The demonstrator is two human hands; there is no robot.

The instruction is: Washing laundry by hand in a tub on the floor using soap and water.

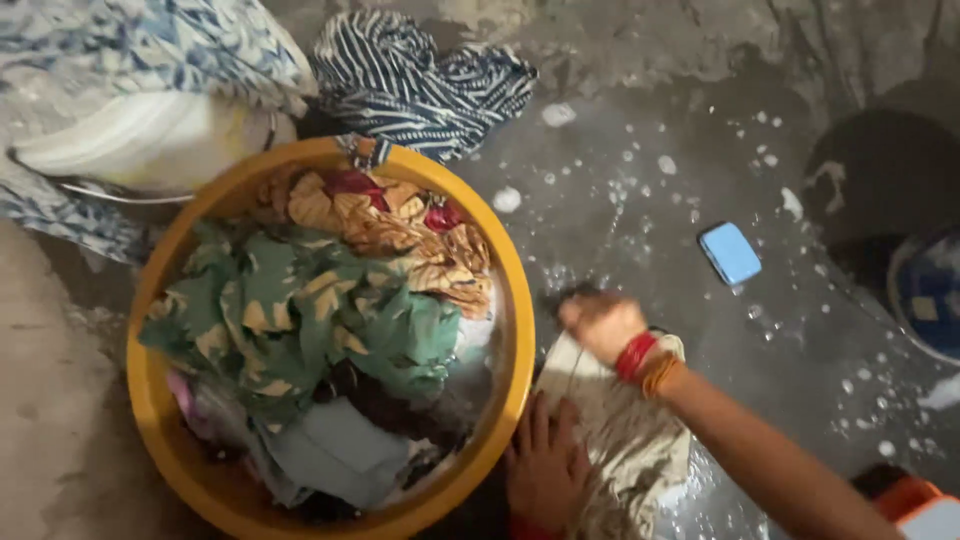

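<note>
Left hand [545, 465] flat on pale cloth [625, 440]; right hand [600, 322] grip fisted, contents unclear.

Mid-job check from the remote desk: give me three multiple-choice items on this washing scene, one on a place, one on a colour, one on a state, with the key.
1. Where does the blue soap bar lie?
A. inside the tub
B. on the wet floor, right of the tub
C. on the striped cloth

2. What colour is the tub?
A. yellow-orange
B. white
C. black

3. What is the left hand doing?
A. lifted in the air
B. gripping the soap
C. pressed flat on the pale cloth

Answers:
1 B: the blue soap bar sits alone on the wet floor, apart from the hands.
2 A: the rim of the tub is yellow-orange.
3 C: the left hand lies spread on the pale cloth beside the tub, while the right hand is closed at the cloth's far end.
</note>
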